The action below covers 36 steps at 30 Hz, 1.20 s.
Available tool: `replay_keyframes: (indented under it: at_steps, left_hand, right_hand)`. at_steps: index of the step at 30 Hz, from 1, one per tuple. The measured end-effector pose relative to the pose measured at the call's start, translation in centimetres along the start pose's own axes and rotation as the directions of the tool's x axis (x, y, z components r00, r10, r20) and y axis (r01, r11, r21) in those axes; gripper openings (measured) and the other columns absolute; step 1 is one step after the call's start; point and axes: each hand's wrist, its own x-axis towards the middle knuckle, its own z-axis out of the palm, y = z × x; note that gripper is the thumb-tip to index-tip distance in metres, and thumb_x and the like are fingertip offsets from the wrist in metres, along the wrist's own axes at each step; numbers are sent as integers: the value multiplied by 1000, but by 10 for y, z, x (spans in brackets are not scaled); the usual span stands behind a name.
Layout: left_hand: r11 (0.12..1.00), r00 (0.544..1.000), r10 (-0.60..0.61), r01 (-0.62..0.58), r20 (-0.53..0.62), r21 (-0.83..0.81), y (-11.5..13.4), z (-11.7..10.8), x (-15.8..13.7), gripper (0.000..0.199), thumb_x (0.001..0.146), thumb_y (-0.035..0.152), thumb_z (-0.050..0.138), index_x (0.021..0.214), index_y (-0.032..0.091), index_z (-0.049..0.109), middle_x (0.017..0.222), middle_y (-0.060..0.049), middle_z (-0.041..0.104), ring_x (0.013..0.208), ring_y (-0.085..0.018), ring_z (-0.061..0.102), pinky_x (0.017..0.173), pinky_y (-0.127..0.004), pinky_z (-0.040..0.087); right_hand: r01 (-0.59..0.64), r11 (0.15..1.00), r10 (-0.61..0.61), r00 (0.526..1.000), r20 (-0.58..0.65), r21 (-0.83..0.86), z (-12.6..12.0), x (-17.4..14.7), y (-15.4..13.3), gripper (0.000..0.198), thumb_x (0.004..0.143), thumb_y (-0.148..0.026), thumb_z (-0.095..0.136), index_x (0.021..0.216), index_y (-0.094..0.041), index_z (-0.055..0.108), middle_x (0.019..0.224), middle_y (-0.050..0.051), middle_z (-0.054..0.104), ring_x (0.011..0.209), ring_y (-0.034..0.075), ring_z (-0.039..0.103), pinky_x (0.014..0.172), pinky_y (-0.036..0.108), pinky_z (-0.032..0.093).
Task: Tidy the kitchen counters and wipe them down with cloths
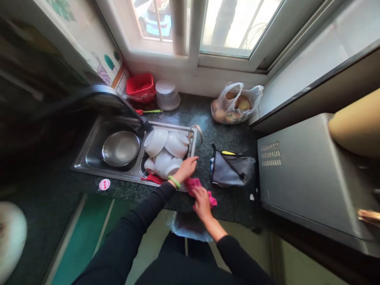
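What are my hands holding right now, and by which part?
The right hand is on the pink cloth, across its middle; whether it grips or just presses can't be told. Nothing shows held in the left hand.

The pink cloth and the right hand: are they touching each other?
Touching. The head view shows the right hand directly on the pink cloth, with fabric bunched out on both sides of it.

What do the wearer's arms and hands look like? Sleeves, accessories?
Left hand: gloveless, pale-green bangle at the wrist, dark, close-fitting left sleeve reaching nearly to it. Right hand: gloveless; matching right sleeve ends partway up the forearm.
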Motion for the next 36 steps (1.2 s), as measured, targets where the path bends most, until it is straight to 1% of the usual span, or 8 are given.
replay_keyframes:
  at_steps: [5,9,14,18,23,27,30,36]
  left_hand:
    - [1000,1000,-21,21,-8,-11,-19,15,-62,36,94,12,49,121,16,74,132,-10,72,127,-23,65,116,-41,46]
    - [998,992,-62,61,-113,-10,-25,19,-94,37,95,13,47,120,15,74,128,-11,74,124,-24,67,114,-42,48]
    - [991,988,-20,39,-154,126,-19,20,-105,43,97,14,44,134,14,66,138,-13,68,128,-23,63,115,-40,45]
    - [962,998,-54,60,-29,267,-25,24,-128,37,97,15,45,120,15,73,124,-12,75,119,-23,67,110,-38,48]
    - [952,995,-36,8,88,305,-37,33,-164,24,90,14,55,95,18,79,103,-9,78,104,-24,70,102,-38,51]
    - [956,989,94,-122,112,267,-36,37,-157,33,96,15,48,116,19,73,115,-10,75,110,-23,66,105,-38,49]
    - [937,960,209,-251,185,244,-35,32,-144,38,93,12,50,124,18,70,126,-12,71,120,-25,63,111,-42,46]
    - [913,857,261,-368,444,174,-48,-20,-136,31,89,16,58,115,20,74,127,-12,71,121,-28,64,111,-44,47]
  right_hand:
    - [-13,984,-55,924,379,175,-53,-83,-18,66,67,-5,44,110,-46,73,113,-5,75,109,25,66,91,45,56]
    - [62,978,-118,951,286,197,-68,-16,-12,57,68,-3,45,104,-36,77,116,-1,74,113,25,62,98,45,51]
    - [-78,997,78,997,12,29,-33,73,1,56,77,0,43,119,-20,74,130,11,68,120,27,51,108,49,44]
    - [19,999,-25,981,190,33,-30,9,2,61,70,5,44,116,-21,75,130,10,69,118,27,51,104,47,46]
    - [127,983,-178,836,520,131,-68,-51,-8,49,65,4,49,89,-27,78,107,3,77,100,24,59,90,39,48]
    - [10,999,-21,979,202,53,-60,-1,-18,49,74,2,47,98,-26,78,118,5,75,111,25,58,98,43,46]
    - [-150,988,148,988,-53,-32,-32,1,-23,50,77,-1,45,106,-24,78,122,9,73,115,27,57,102,48,46]
    - [-270,963,267,958,108,16,-1,-99,-56,48,67,-2,46,88,-30,79,106,4,77,103,27,68,89,45,55]
